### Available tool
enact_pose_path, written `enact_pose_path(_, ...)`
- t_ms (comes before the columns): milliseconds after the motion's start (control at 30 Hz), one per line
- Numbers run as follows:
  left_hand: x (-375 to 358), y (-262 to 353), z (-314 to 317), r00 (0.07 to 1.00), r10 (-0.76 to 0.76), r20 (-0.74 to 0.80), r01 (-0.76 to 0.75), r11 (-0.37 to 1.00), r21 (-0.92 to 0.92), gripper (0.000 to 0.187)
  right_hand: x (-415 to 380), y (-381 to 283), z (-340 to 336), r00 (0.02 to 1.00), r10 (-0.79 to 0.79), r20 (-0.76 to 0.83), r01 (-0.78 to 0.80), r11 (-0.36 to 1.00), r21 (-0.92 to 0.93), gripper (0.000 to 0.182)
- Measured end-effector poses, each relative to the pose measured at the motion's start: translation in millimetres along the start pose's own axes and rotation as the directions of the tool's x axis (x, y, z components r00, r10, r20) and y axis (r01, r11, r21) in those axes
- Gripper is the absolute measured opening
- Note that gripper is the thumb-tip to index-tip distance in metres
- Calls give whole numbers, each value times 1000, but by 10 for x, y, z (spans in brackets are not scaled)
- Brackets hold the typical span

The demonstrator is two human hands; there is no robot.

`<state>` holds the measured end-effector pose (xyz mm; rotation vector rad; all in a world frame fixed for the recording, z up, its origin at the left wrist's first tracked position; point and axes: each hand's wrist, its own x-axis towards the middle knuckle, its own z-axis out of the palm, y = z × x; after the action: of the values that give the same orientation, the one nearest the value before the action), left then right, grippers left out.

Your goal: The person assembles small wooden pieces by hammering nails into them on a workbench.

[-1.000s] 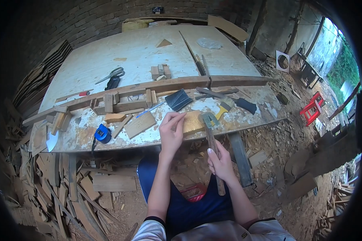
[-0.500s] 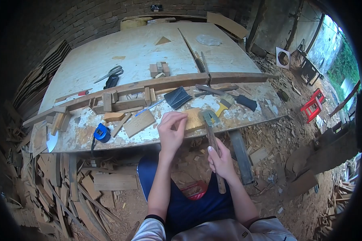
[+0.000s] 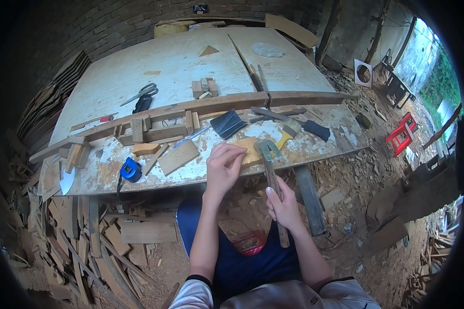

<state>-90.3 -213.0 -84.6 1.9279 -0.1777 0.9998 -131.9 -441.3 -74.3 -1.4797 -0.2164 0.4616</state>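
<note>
My right hand [image 3: 284, 207] is wrapped round the wooden handle of a claw hammer [image 3: 267, 151]. The hammer's metal head is over the table's front edge, beside a yellowish wooden block [image 3: 249, 146]. At the block's left side, my left hand [image 3: 224, 164] has thumb and fingertips pinched together; whatever is between them is too small to make out. Behind the block lies a dark curved piece [image 3: 228, 124]. A yellow-handled paintbrush [image 3: 288, 133] rests just right of the hammer head. Left of my left hand is a flat wooden board [image 3: 179, 157].
On the worktable [image 3: 108, 159] lie a blue tape measure [image 3: 131, 170], scissors [image 3: 142, 95], a second hammer with a black grip [image 3: 314, 130] and wood blocks [image 3: 204, 88]. A long wooden beam [image 3: 216, 105] crosses the table. Scrap wood [image 3: 113, 257] covers the floor; a red stool [image 3: 402, 135] stands at right.
My left hand has shifted slightly to the right, closer to the hammer head, its fingers still pinched. The right hand and hammer have barely moved.
</note>
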Motion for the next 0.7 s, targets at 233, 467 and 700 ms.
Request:
enact_pose_path(233, -14, -4, 14, 1000, 3, 0, -3, 1000, 22, 10, -1, 0, -1, 1000, 4, -3, -4, 1000, -12, 48)
enact_pose_path(467, -4, -12, 18, 998, 53, -16, -53, 998, 18, 11, 5, 6, -9, 1000, -9, -10, 9, 999, -32, 48)
enact_pose_path(700, -16, -15, 11, 1000, 4, 0, -4, 1000, 15, 11, 8, 33, -24, 1000, -6, -2, 6, 1000, -26, 48)
